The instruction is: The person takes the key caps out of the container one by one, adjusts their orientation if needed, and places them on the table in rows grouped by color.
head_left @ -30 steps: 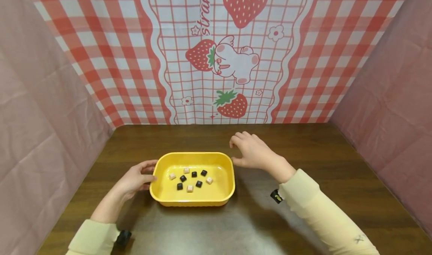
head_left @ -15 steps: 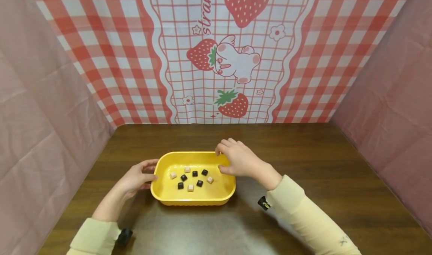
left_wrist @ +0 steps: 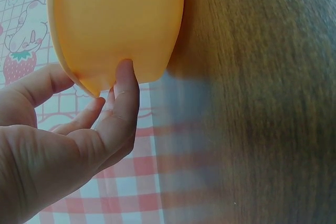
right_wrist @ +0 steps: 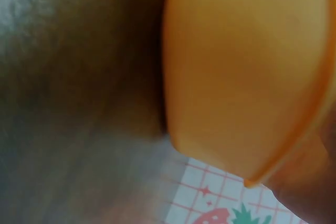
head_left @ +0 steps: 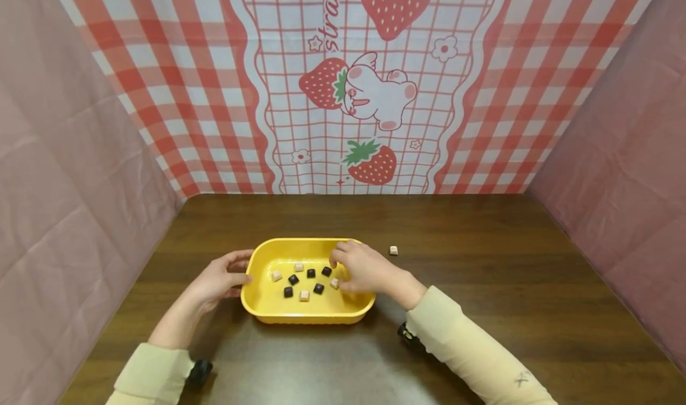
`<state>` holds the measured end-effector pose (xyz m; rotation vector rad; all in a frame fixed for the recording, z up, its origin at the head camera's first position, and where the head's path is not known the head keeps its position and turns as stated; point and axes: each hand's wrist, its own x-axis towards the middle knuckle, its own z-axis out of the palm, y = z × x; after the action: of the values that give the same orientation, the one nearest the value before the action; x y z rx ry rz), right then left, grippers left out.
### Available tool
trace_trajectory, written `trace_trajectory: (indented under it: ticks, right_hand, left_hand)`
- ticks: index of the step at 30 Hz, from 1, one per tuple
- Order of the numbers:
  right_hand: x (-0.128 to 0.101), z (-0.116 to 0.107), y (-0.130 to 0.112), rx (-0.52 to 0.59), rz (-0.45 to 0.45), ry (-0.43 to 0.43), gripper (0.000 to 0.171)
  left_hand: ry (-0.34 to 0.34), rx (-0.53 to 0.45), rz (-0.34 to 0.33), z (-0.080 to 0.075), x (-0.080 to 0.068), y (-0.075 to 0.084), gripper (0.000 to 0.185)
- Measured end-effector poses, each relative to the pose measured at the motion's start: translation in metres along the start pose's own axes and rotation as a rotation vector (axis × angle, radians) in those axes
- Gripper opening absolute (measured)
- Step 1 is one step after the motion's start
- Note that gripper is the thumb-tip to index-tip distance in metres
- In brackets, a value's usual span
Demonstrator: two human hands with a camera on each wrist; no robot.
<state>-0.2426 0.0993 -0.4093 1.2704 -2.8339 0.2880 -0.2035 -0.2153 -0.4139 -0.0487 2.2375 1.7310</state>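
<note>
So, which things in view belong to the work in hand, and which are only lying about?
In the work:
yellow tray
black blocks and light blocks in it
left hand and right hand

Apart from it:
lone block on the table (may belong)
strawberry-print cloth
pink curtains

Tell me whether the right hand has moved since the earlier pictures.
Yes, leftward and toward the person: against the lowest printed strawberry, the right hand went from right of it to roughly below.
</note>
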Motion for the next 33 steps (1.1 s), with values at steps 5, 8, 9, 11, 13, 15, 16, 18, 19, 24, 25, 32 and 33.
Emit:
trace_trajectory:
  ticks: [5, 8, 9, 11, 13, 15, 16, 18, 19, 24, 25, 32, 33]
  right_hand:
    - [0.003, 0.010, -0.001, -0.041, -0.011, -0.011, 0.020]
    - [0.003, 0.013, -0.002, -0.078, -0.022, -0.013, 0.016]
    - [0.004, 0.013, -0.002, -0.088, -0.023, -0.015, 0.015]
    - [0.005, 0.013, -0.003, -0.106, -0.027, -0.025, 0.014]
    - [0.005, 0.013, -0.003, -0.124, -0.029, -0.038, 0.015]
    - [0.006, 0.013, -0.004, -0.143, -0.030, -0.055, 0.017]
    - [0.006, 0.014, -0.004, -0.155, -0.031, -0.063, 0.017]
    - [0.007, 0.014, -0.004, -0.178, -0.036, -0.072, 0.017]
    - [0.007, 0.015, -0.004, -0.188, -0.039, -0.075, 0.017]
    - [0.009, 0.017, -0.004, -0.223, -0.044, -0.077, 0.013]
    - [0.009, 0.017, -0.004, -0.228, -0.045, -0.076, 0.013]
    - [0.008, 0.018, -0.004, -0.245, -0.053, -0.058, 0.015]
    - [0.008, 0.017, -0.004, -0.243, -0.054, -0.057, 0.015]
  left_hand:
    - [0.000, 0.000, -0.001, 0.000, 0.000, 0.000, 0.061]
    - [-0.001, 0.003, -0.001, 0.000, -0.001, 0.000, 0.061]
    - [-0.001, 0.004, -0.001, 0.001, -0.001, 0.000, 0.061]
    - [0.000, 0.001, -0.002, 0.001, -0.001, 0.001, 0.061]
    - [-0.001, 0.000, -0.002, 0.001, -0.001, 0.001, 0.062]
    - [-0.001, -0.002, -0.003, 0.001, -0.001, 0.001, 0.062]
    - [-0.001, -0.003, -0.003, 0.001, -0.001, 0.001, 0.062]
    - [0.000, -0.002, -0.005, 0.001, -0.001, 0.001, 0.062]
    - [0.001, -0.002, -0.006, 0.001, -0.001, 0.001, 0.062]
    - [0.001, -0.003, -0.009, 0.001, -0.001, 0.001, 0.062]
    - [0.001, -0.004, -0.008, 0.001, -0.001, 0.001, 0.062]
    - [0.001, -0.004, -0.007, 0.001, -0.001, 0.001, 0.062]
    - [0.001, -0.003, -0.008, 0.001, -0.001, 0.001, 0.062]
